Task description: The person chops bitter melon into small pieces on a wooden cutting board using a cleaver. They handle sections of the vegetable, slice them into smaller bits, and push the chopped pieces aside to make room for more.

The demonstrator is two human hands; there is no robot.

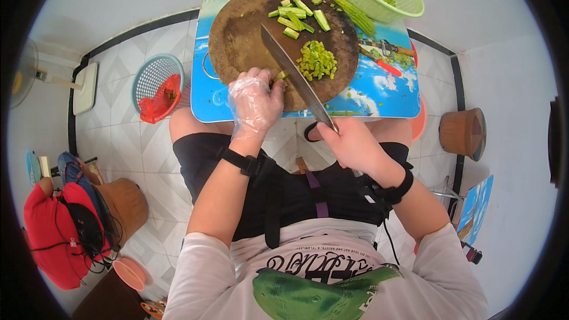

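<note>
A large round wooden chopping board (237, 41) lies on a blue-patterned table. My right hand (355, 148) grips the handle of a long kitchen knife (296, 76), its blade slanting up and left across the board. At the board's near edge, my left hand (256, 101), in a clear plastic glove, has its fingers curled over green vegetable pieces (281, 76) left of the blade. To the right of the blade sits a heap of diced green vegetable (317, 60). Several cut green strips (293, 15) lie farther back on the board.
A light green colander (409, 7) with chopped greens stands at the table's back right, beside long green vegetables (355, 16). A peeler (388, 47) and a red-handled knife (388, 69) lie right of the board. On the floor at left is a blue-grey basket (148, 74) with a red bag.
</note>
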